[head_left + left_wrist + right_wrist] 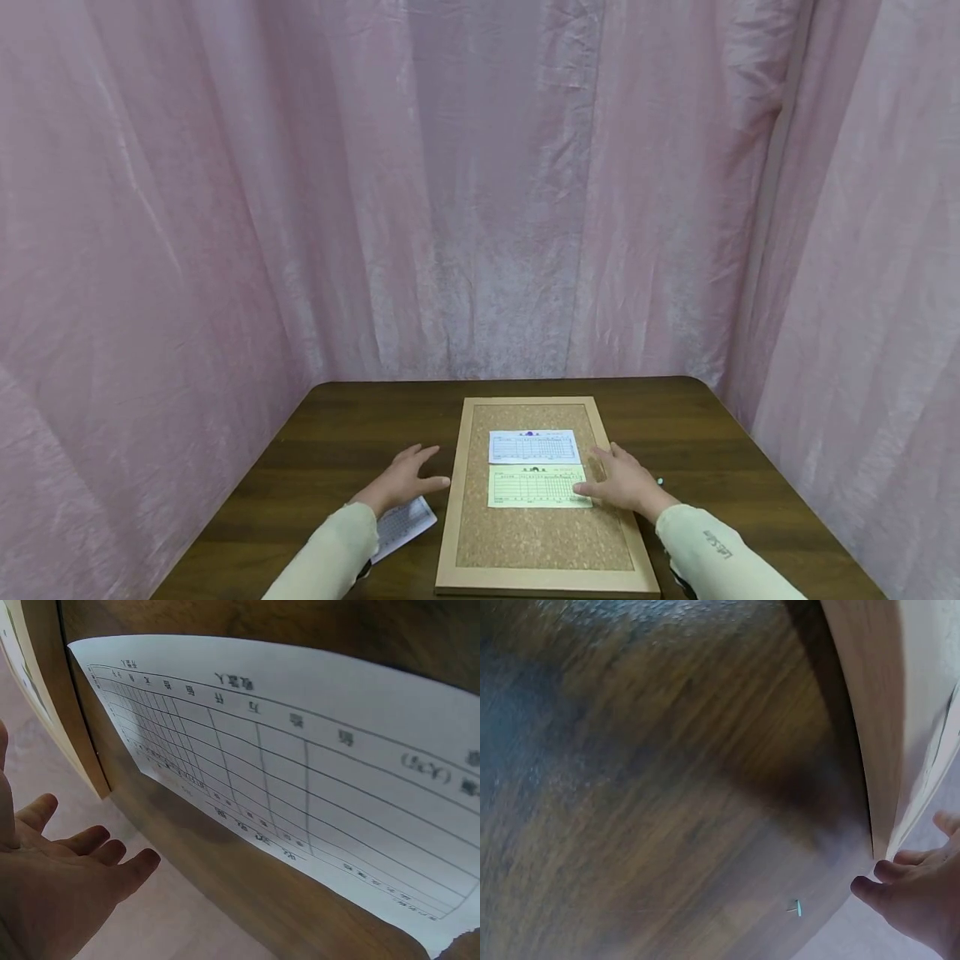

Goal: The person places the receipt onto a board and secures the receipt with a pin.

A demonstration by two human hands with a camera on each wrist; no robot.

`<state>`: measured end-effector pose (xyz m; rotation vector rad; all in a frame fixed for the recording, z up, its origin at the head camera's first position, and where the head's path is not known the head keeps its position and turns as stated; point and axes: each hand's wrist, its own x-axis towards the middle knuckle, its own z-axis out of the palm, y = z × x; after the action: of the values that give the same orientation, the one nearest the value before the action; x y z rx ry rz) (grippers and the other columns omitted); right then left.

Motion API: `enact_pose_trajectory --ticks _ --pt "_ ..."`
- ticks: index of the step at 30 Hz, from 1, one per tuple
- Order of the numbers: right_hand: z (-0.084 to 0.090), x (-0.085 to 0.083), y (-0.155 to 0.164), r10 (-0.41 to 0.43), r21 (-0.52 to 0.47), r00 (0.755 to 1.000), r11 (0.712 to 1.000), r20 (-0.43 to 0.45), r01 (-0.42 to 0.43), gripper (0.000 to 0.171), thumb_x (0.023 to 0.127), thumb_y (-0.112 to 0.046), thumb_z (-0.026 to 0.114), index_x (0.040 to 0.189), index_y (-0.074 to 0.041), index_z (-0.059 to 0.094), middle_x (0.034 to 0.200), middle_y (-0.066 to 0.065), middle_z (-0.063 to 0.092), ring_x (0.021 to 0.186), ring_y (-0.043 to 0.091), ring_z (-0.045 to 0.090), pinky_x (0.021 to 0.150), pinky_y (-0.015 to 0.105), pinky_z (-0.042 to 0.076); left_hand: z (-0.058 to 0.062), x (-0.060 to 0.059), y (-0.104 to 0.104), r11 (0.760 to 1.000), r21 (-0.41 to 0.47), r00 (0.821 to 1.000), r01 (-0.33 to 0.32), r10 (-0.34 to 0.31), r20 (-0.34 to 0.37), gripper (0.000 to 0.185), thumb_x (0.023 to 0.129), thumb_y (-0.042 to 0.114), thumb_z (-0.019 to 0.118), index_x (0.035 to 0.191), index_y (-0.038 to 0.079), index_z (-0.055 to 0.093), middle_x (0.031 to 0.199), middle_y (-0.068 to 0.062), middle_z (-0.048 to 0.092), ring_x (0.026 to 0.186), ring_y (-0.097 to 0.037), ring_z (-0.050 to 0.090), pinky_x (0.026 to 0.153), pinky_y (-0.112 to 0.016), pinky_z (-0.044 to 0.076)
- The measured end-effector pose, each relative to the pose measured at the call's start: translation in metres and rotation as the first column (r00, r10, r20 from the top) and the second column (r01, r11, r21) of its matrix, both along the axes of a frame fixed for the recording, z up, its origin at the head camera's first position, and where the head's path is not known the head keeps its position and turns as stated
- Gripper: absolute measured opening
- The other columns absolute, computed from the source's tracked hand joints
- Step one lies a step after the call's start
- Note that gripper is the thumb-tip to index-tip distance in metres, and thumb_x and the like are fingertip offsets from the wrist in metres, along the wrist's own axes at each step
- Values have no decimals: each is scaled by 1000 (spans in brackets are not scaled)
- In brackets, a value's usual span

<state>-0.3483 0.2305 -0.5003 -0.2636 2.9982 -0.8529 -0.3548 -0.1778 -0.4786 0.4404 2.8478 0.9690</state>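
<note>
Grip, left: my left hand (405, 482) holds nothing. Its fingers are spread and loose, and it sits low over the table (352, 425), just left of the cork board (543, 542). I can't tell if it touches the wood.
Grip, right: my right hand (621, 483) holds nothing too. Its fingers are stretched out flat at the right edge of the yellow paper (534, 487), and the fingertips seem to rest on that edge.
Yellow paper: it lies flat in the middle of the cork board, with printed lines on it.
White paper: another sheet (534, 447) lies on the board right behind the yellow one. Their edges meet or nearly meet.
Cork board: it has a light wood frame and lies flat on the dark brown table, in front of me.
Loose sheet: one more white paper (405, 523) lies on the table under my left sleeve. My left wrist view shows its printed boxes up close (300, 772).
Pin: a small green pin (798, 907) lies on the table near my right hand, off the board.
Around: pink curtains (480, 183) hang on all sides.
</note>
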Motion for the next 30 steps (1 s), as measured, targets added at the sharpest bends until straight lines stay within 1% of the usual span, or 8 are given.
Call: enact_pose_trajectory --ticks 4,8,13,16,19,23,25,30 --pt "-3 1 -1 -1 21 1000 1000 23 0 101 78 -63 75 149 -1 41 151 41 23 137 58 24 102 72 28 -1 3 -4 1000 9 1000 3 -3 14 73 93 41 70 150 5 42 156 -31 23 143 -50 20 106 -68 27" --pt "-3 4 -2 8 76 1000 997 19 -10 108 74 -67 75 150 1 39 149 42 25 136 60 26 101 73 28 -4 5 -10 1000 -7 1000 7 -7 9 75 92 45 69 151 7 42 156 -30 23 143 -50 21 106 -68 28" --pt "-3 5 0 33 134 999 990 14 -35 120 66 -72 78 152 0 36 148 43 25 135 60 26 101 74 26 -6 7 -15 1000 2 1000 10 -10 9 76 91 46 70 151 7 42 155 -30 25 142 -50 22 105 -68 28" --pt "-4 5 0 31 130 999 991 31 -34 125 63 -73 79 153 0 33 150 42 23 137 59 23 103 75 22 -7 9 -18 1000 10 1000 11 -12 11 75 92 45 69 151 7 42 156 -30 25 142 -50 22 105 -69 28" --pt "-5 5 1 18 107 998 994 55 -23 127 61 -71 81 152 3 32 151 42 20 137 60 23 103 75 21 -7 11 -21 1000 22 1000 8 -9 16 74 93 44 69 151 7 41 156 -30 24 142 -51 21 105 -70 27" --pt "-4 7 0 9 62 995 998 97 -15 128 61 -68 84 151 7 31 152 43 15 135 63 22 103 74 24 -7 14 -24 999 37 1000 -8 7 23 74 93 43 69 152 7 41 156 -30 23 142 -51 20 105 -71 26" --pt "-4 7 0 7 48 993 999 116 -13 129 62 -67 84 152 6 29 152 43 13 134 64 21 102 73 25 -6 15 -27 999 42 1000 -21 20 23 74 93 43 69 152 8 41 156 -30 24 142 -51 20 105 -71 25" --pt "-4 7 -2 -6 58 991 998 136 -2 128 62 -66 84 153 4 28 150 45 17 134 64 23 102 73 27 -8 15 -34 998 55 999 -43 42 14 76 91 45 70 151 8 42 156 -30 25 142 -51 21 105 -71 25"
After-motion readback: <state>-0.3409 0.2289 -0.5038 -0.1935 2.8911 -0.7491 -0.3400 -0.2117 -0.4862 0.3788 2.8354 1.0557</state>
